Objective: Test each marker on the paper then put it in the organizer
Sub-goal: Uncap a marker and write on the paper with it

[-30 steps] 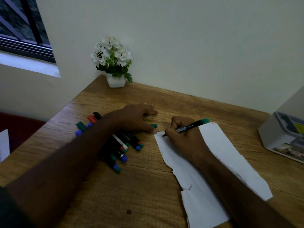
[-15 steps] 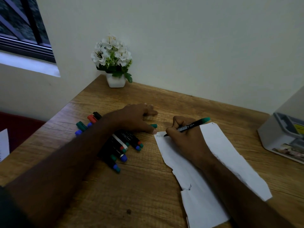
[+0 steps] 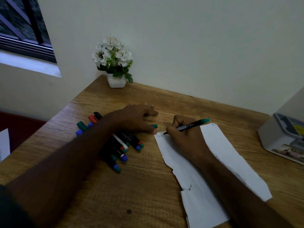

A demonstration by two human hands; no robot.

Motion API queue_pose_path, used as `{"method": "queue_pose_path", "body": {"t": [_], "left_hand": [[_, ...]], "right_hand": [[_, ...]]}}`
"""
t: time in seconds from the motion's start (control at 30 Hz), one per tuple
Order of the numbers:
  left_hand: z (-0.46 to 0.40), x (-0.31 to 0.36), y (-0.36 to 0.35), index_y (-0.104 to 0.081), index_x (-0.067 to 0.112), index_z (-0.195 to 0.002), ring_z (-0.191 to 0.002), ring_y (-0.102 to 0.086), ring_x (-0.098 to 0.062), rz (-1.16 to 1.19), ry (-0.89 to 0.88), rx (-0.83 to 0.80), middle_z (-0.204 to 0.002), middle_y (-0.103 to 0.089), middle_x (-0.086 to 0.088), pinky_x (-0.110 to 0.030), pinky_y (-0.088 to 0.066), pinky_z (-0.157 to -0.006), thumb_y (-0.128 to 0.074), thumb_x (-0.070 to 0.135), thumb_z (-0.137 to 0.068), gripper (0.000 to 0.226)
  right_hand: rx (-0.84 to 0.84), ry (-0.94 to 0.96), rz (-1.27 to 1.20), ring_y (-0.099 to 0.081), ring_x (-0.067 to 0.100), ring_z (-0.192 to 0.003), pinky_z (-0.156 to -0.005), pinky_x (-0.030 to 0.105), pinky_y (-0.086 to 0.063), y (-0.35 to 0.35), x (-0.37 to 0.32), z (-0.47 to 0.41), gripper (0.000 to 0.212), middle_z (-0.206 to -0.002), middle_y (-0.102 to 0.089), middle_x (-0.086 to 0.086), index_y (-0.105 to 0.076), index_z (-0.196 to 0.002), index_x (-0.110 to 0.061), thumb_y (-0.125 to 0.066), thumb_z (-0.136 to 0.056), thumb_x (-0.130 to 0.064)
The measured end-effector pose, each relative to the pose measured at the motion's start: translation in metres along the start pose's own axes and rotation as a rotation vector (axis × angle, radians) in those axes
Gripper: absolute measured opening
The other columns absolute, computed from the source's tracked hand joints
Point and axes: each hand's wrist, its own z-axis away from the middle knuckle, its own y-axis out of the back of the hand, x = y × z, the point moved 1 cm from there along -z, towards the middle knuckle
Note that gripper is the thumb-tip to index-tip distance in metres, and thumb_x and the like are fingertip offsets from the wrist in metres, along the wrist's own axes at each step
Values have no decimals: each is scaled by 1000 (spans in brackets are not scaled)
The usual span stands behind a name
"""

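Right hand: the right hand [image 3: 185,139] is closed in a writing grip around a green-ended marker [image 3: 191,125], with the tip pressed on the paper at its far left corner.
Green-ended marker: a black barrel is seen slanting from the tip, low at 8 o'clock, up to the green end at 2 o'clock (small white print on the barrel is too small to read).
Paper: a long white sheet [image 3: 230,155] is laid across the wooden desk [image 3: 148,195], running from mid-frame toward 5 o'clock; its near left edge is torn, and a few faint strokes are visible just left of the marker tip.
Left hand: the left hand [image 3: 136,119] is rested palm-down on the desk with the fingers spread flat, clamped on nothing; the thumb tip is placed just beside the paper's far left corner.
Green cap: a loose green cap [image 3: 154,125] is seen on the desk, just beyond the left thumb.
Marker pile: a heap of black markers [image 3: 121,148] with blue, green and red ends is partly covered by the left forearm; more ends are seen past the forearm at 10 o'clock.
Organizer: a grey box [image 3: 279,137] is cut by the frame edge at 3 o'clock, well apart from the paper (whether it is the organizer cannot be told).
Flower pot: white flowers in a white pot [image 3: 116,81] are stood at the desk's far corner, at 11 o'clock.
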Motion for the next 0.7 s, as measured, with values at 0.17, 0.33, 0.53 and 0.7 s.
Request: {"method": "queue_pose_path", "body": {"t": [0.17,0.33,0.53,0.7], "left_hand": [[1,1,1,-33,36,-146,-149,-6,-13,-2,-3,-3,-161,-14,9,-45,-13,-120,-68,57,-76,81],[2,2,1,-33,36,-146,-149,-6,-13,-6,-2,-4,-161,-13,9,-45,-12,-120,-68,56,-77,81],[3,3,1,-34,36,-145,-149,-6,-13,19,-1,2,-161,-15,9,-44,-14,-120,-69,55,-77,79],[4,4,2,-34,35,-146,-149,-6,-13,23,3,5,-161,-15,9,-43,-12,-120,-70,54,-77,80]], "right_hand": [[-17,-17,-28,-38,4,-51,-47,15,-29,0,0,0,30,-53,-43,1,-46,-59,-4,-63,-82,2],[-18,-29,-25,-40,4,-52,-47,14,-31,1,0,0,28,-55,-47,4,-48,-60,-4,-63,-83,1],[4,-31,5,-41,4,-51,-47,14,-32,1,0,-1,29,-55,-48,2,-49,-61,-7,-64,-84,-2],[-12,-48,7,-40,3,-50,-47,15,-33,2,0,-1,33,-53,-46,-3,-46,-59,-11,-64,-84,-2]]}}
